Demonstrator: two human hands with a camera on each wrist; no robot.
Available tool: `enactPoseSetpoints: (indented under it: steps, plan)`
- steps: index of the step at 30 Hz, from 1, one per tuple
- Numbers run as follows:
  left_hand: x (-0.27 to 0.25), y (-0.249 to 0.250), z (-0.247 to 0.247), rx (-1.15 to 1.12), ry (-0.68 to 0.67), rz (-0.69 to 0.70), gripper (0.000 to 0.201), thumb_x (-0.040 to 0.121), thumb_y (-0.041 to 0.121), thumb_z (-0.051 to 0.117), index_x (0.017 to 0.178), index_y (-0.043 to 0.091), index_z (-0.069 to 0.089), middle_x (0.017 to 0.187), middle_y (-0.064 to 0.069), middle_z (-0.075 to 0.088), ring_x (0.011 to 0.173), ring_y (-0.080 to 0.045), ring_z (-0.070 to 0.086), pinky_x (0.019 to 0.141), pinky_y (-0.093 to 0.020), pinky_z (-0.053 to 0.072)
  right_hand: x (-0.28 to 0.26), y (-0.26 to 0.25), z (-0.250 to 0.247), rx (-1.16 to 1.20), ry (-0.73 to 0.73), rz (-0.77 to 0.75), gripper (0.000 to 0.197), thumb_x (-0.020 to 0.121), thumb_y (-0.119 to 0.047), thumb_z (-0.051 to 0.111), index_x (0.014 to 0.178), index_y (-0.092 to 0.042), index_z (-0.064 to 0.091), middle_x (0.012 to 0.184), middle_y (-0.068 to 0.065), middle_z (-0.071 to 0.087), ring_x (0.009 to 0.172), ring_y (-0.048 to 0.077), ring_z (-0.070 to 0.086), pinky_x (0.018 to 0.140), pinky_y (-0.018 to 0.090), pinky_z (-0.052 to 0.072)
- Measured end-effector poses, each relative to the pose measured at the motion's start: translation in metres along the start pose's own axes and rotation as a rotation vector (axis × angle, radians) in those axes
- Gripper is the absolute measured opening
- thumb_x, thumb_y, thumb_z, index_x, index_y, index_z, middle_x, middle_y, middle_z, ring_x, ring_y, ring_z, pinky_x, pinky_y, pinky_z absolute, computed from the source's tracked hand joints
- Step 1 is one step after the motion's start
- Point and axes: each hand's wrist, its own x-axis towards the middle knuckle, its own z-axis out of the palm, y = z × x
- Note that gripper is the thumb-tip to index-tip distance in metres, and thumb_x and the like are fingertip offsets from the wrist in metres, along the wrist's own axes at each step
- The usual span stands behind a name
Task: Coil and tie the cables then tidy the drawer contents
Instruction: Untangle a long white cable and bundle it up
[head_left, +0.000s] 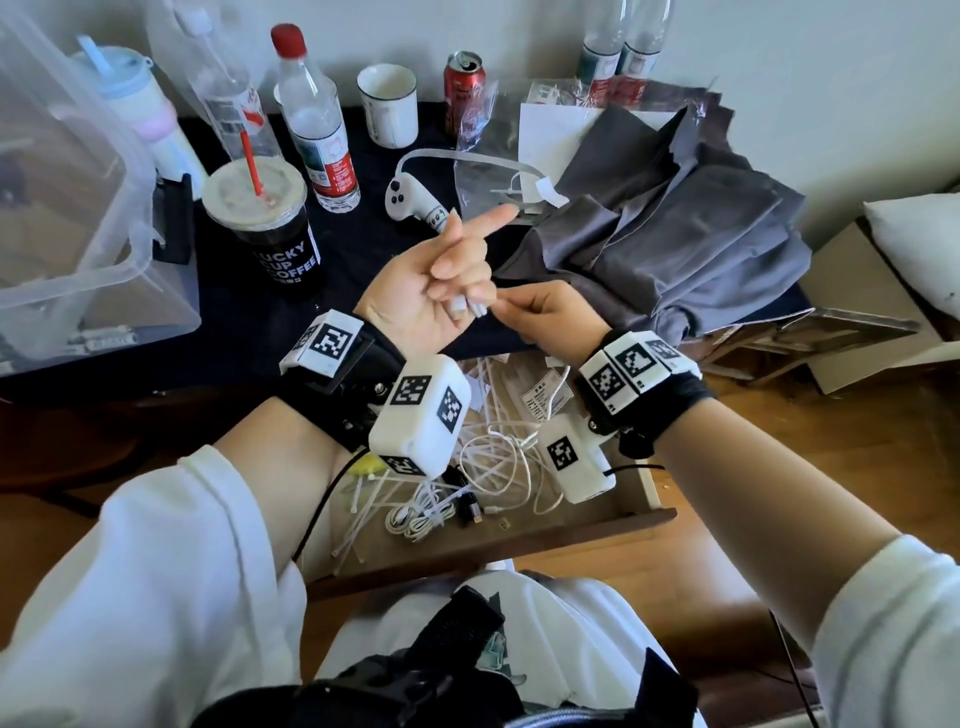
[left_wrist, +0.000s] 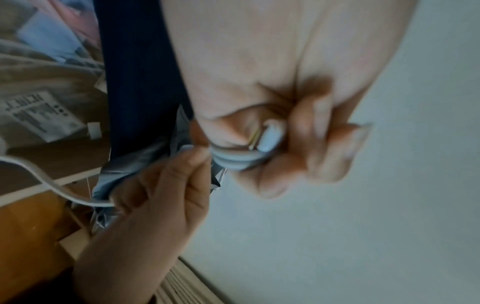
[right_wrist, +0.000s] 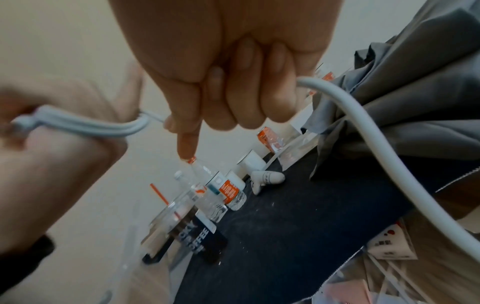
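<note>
Right now your left hand (head_left: 441, 291) sits palm-up above the open drawer (head_left: 587, 540), its lower fingers curled around a few turns of the white cable (right_wrist: 85, 125), a plug end tucked in the fist; the index finger sticks out towards one o'clock. Your right hand (head_left: 550, 312) is just beside it at three o'clock, thumb and forefinger pinching the same cable where it leaves the coil, the other fingers folded over the slack.

The relation that matters: the free length runs from your right fist down towards five o'clock into the drawer, so the cable's long axis lies across your right palm. I judge the next wrap must carry that strand leftward, towards nine o'clock, over the left fingers. Your right hand is the nearer to the slack. More loose cables (head_left: 493, 467) lie tangled in the drawer at six o'clock.
</note>
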Motion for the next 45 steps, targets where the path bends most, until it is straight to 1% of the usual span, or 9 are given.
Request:
enactPoseSetpoints:
  steps: [4, 10, 15, 18, 23, 30, 35, 39, 45]
  plan:
    - [0.005, -0.006, 0.0, 0.182, 0.304, 0.186, 0.029, 0.098, 0.024, 0.031, 0.118, 0.004, 0.04, 0.068, 0.007, 0.065, 0.06, -0.003, 0.063, 0.103, -0.039, 0.043, 0.0, -0.007, 0.011, -0.194, -0.129, -0.002, 0.024, 0.094, -0.024, 0.053, 0.111, -0.016, 0.069, 0.067, -0.011, 0.062, 0.053, -0.006, 0.049, 0.061, 0.012, 0.037]
    - [-0.003, -0.006, -0.01, 0.584, 0.365, 0.043, 0.038, 0.105, 0.027, 0.015, 0.097, 0.021, 0.052, 0.135, -0.006, 0.053, 0.116, -0.02, 0.058, 0.107, -0.038, 0.036, -0.003, -0.011, 0.016, -0.409, -0.233, -0.038, 0.029, 0.091, -0.034, 0.057, 0.089, -0.011, 0.074, 0.058, 0.002, 0.053, 0.053, 0.011, 0.042, 0.063, 0.03, 0.04]
    - [-0.007, -0.005, -0.023, 0.594, 0.47, -0.182, 0.046, 0.103, 0.024, 0.027, 0.107, -0.012, 0.055, 0.102, -0.012, 0.071, 0.084, -0.018, 0.071, 0.087, -0.026, 0.052, -0.005, -0.013, 0.016, -0.402, -0.177, -0.109, 0.015, 0.085, -0.031, 0.066, 0.093, -0.021, 0.075, 0.052, -0.016, 0.047, 0.054, 0.001, 0.049, 0.059, 0.019, 0.035]
    - [-0.012, -0.008, -0.019, 0.618, 0.531, -0.275, 0.033, 0.101, 0.017, 0.036, 0.084, -0.004, 0.053, 0.061, -0.007, 0.068, 0.05, -0.012, 0.064, 0.048, -0.019, 0.051, -0.004, -0.016, 0.016, -0.406, -0.154, -0.131, 0.013, 0.08, -0.032, 0.071, 0.089, -0.024, 0.075, 0.054, -0.014, 0.052, 0.054, 0.003, 0.048, 0.064, 0.025, 0.042]
    - [-0.011, -0.013, -0.009, 0.786, 0.513, -0.339, 0.031, 0.094, -0.008, 0.026, 0.076, -0.003, 0.05, 0.053, -0.012, 0.057, 0.039, -0.013, 0.055, 0.047, -0.025, 0.052, -0.001, -0.016, 0.014, -0.241, -0.008, -0.085, 0.013, 0.071, -0.022, 0.079, 0.075, -0.012, 0.073, 0.075, 0.002, 0.072, 0.07, 0.014, 0.065, 0.072, 0.032, 0.052]
    - [-0.019, -0.009, -0.018, 0.527, 0.245, -0.52, 0.075, 0.094, 0.055, 0.013, 0.09, 0.005, 0.068, 0.028, 0.007, 0.03, 0.024, -0.004, 0.022, 0.034, -0.015, 0.033, 0.006, -0.006, 0.004, -0.028, 0.252, -0.065, 0.015, 0.075, -0.021, 0.077, 0.067, -0.018, 0.063, 0.061, -0.011, 0.058, 0.055, -0.004, 0.05, 0.06, 0.013, 0.04]
    - [-0.019, 0.003, -0.022, 0.054, -0.162, -0.32, 0.047, 0.098, 0.036, 0.029, 0.103, 0.004, 0.063, 0.04, 0.005, 0.037, 0.036, -0.008, 0.025, 0.049, -0.019, 0.043, 0.008, 0.004, 0.008, 0.031, 0.197, -0.067, 0.015, 0.093, -0.019, 0.057, 0.088, -0.018, 0.071, 0.06, -0.025, 0.061, 0.063, -0.008, 0.053, 0.069, 0.018, 0.039]
    - [-0.008, 0.007, -0.005, -0.021, 0.15, -0.074, 0.04, 0.091, 0.022, 0.04, 0.123, -0.002, 0.042, 0.046, 0.005, 0.046, 0.037, -0.005, 0.037, 0.066, -0.026, 0.056, 0.003, 0.005, 0.021, -0.118, 0.12, -0.018, 0.02, 0.095, -0.021, 0.051, 0.094, -0.022, 0.071, 0.065, -0.016, 0.059, 0.061, 0.002, 0.053, 0.067, 0.017, 0.038]
    - [0.002, 0.005, -0.016, 0.253, 0.435, 0.056, 0.029, 0.103, 0.022, 0.029, 0.099, 0.004, 0.051, 0.079, 0.003, 0.072, 0.071, -0.005, 0.068, 0.1, -0.045, 0.041, 0.0, 0.002, 0.033, -0.303, -0.167, 0.014, 0.021, 0.094, -0.03, 0.052, 0.102, -0.02, 0.069, 0.087, 0.005, 0.071, 0.083, 0.02, 0.064, 0.083, 0.036, 0.049]
